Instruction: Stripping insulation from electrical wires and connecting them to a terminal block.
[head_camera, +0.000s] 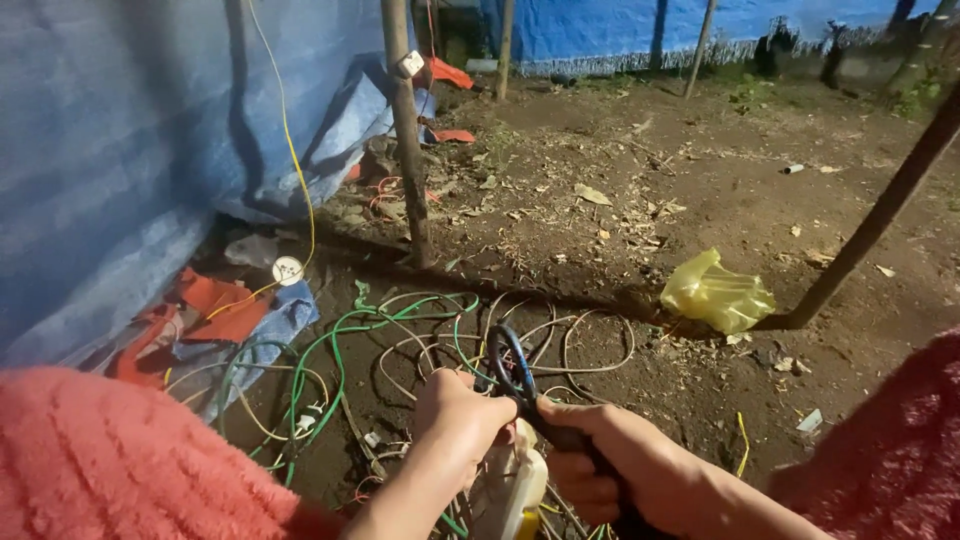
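Note:
My left hand (455, 415) is closed around a white plastic fitting (520, 485) with wires running from it, low in the middle of the view. My right hand (600, 455) grips a dark hand tool with a blue-edged loop handle (510, 362) that rises between the two hands. Both hands touch each other at the tool. Under and beyond them lies a tangle of green and pale wires (400, 335) on the bare earth. Fuzzy pink sleeves cover both my arms at the bottom corners.
A blue tarpaulin wall (130, 150) stands at the left, with a thin wooden post (408, 130) beside it. A yellow cord hangs down to a small white round fitting (287, 270). A yellow plastic bag (715, 293) lies by a slanted pole (880, 220). Red scraps (215, 300) lie left.

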